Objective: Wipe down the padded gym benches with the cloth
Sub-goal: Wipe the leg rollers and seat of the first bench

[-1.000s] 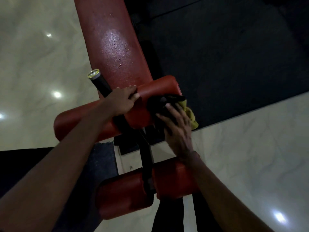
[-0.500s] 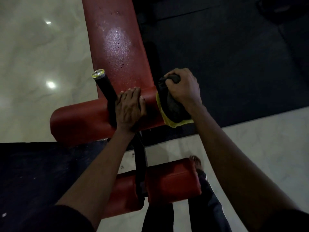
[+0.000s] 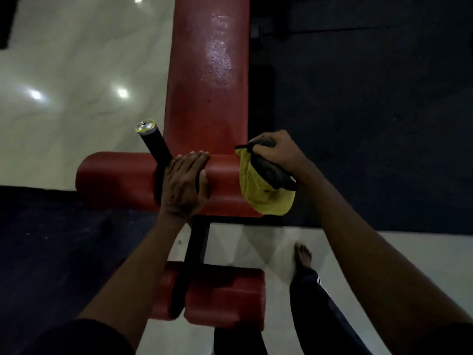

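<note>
Limply, yellow cloth drapes the rounded pad.

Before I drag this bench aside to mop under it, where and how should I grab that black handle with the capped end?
Wrap a hand round the black handle on its bare shaft just below the silver cap, coming from the pale-floor side. There it juts up and leftward, clear of the upper roller pad. Lower down it meets the left hand resting on that pad.
</note>
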A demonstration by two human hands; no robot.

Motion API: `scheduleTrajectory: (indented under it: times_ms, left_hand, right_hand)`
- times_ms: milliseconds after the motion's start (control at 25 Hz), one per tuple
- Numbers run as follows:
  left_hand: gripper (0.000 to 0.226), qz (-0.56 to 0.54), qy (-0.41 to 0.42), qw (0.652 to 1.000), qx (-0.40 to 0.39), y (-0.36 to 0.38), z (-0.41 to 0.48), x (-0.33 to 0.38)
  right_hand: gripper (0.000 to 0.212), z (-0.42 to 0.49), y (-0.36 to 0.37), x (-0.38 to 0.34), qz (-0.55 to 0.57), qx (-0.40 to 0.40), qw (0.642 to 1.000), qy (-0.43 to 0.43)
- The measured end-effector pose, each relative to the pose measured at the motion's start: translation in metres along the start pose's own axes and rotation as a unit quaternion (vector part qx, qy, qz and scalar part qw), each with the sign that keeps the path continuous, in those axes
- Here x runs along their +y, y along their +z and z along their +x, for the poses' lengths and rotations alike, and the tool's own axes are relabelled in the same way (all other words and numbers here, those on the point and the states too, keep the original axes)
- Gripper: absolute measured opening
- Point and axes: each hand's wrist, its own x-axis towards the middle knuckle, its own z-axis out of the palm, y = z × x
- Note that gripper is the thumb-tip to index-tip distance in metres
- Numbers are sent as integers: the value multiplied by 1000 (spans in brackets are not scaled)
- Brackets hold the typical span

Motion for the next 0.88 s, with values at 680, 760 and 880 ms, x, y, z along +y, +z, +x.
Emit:
scheduleTrajectory:
  times_ms: [680, 760, 880]
  left_hand:
    - [41, 49, -117, 992, 13, 0, -6, 12]
    - [40, 43, -135, 990, 5, -1, -5, 15]
    - [38, 25, -191, 981, -3, -2, 0, 26]
  right_hand:
    - [34, 90, 5, -10, -90, -252, 959, 92]
    - [41, 88, -2, -11, -79, -269, 957, 79]
    - [62, 60, -23, -5, -40, -310, 947, 74]
